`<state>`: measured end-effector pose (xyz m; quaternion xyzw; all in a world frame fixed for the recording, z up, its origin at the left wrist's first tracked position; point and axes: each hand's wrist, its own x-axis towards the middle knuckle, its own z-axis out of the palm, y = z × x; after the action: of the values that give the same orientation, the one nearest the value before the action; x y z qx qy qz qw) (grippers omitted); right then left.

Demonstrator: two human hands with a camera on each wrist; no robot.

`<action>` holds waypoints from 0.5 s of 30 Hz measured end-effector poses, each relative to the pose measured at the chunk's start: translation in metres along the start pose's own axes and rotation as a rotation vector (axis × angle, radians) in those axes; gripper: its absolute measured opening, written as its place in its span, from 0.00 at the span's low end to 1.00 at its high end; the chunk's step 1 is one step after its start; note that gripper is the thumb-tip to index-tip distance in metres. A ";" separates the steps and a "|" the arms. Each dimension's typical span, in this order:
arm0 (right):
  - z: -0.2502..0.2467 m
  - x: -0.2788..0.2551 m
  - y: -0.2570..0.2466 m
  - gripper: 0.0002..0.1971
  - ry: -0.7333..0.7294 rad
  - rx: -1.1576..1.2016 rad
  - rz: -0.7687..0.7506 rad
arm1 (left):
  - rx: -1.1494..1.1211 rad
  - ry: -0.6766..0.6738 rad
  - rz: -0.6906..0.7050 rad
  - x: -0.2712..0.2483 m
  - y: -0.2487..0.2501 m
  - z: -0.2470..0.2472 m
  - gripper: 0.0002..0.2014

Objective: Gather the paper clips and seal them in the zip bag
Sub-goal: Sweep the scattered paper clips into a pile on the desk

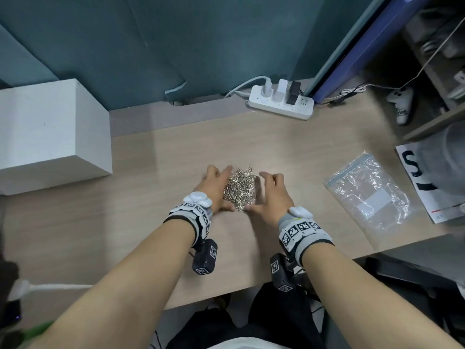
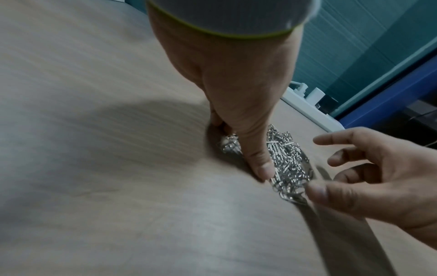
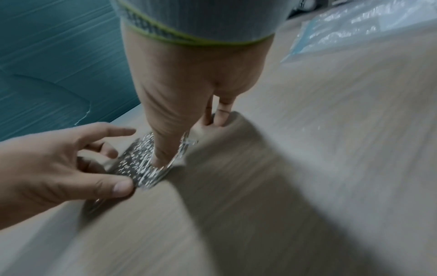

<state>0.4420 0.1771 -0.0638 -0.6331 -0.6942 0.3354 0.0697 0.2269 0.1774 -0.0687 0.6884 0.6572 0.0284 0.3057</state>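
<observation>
A heap of silver paper clips [image 1: 240,188] lies mid-desk, bracketed by both hands. My left hand [image 1: 216,185] stands on edge against the heap's left side, fingers fairly straight, thumb at the near end. My right hand [image 1: 271,195] cups the right side with loosely bent fingers, its thumb touching the near clips. In the left wrist view my left thumb [image 2: 262,166] presses beside the clips [image 2: 289,162], facing the right hand [image 2: 378,177]. The right wrist view shows the clips [image 3: 136,166] between the right hand [image 3: 189,84] and left hand [image 3: 59,164]. The clear zip bag [image 1: 367,192] lies flat to the right, apart from both hands.
A white box [image 1: 50,137] stands at the desk's left. A white power strip [image 1: 279,103] with plugs lies at the back edge. A printed sheet [image 1: 427,182] lies beyond the bag, at the right edge. Bare wood desk [image 1: 163,152] surrounds the heap.
</observation>
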 end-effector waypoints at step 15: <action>-0.005 0.028 -0.012 0.36 -0.114 -0.030 -0.105 | -0.092 -0.009 -0.085 0.012 0.017 -0.002 0.42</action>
<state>0.4294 0.2058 -0.0622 -0.5768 -0.7341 0.3563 0.0382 0.2424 0.1895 -0.0641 0.6451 0.6826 0.0424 0.3408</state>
